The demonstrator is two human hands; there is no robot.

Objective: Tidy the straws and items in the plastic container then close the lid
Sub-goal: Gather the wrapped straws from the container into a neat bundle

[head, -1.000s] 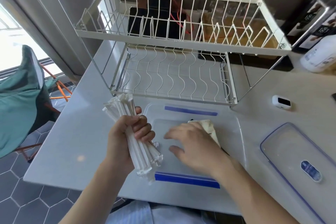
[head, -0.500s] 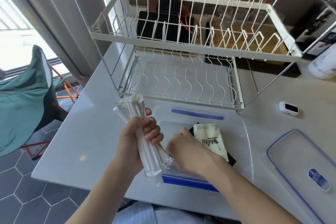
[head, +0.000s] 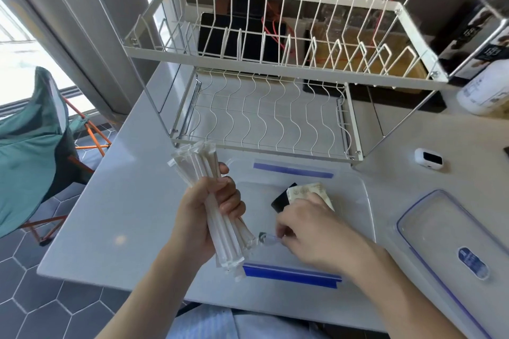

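Paper-wrapped straws (head: 209, 201) clenched upright in left hand (head: 203, 217); container (head: 366, 201) just right; right hand (head: 311, 231) pinches small clear item (head: 265, 238) inside

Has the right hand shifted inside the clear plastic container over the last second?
Yes. The right hand has drawn back from the beige paper packet toward the container's near blue clip, uncovering the packet, and now pinches a small clear item.

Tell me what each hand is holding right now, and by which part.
Left hand grips the bundle of wrapped straws around its middle. Right hand pinches a small clear item inside the container; its identity is unclear.
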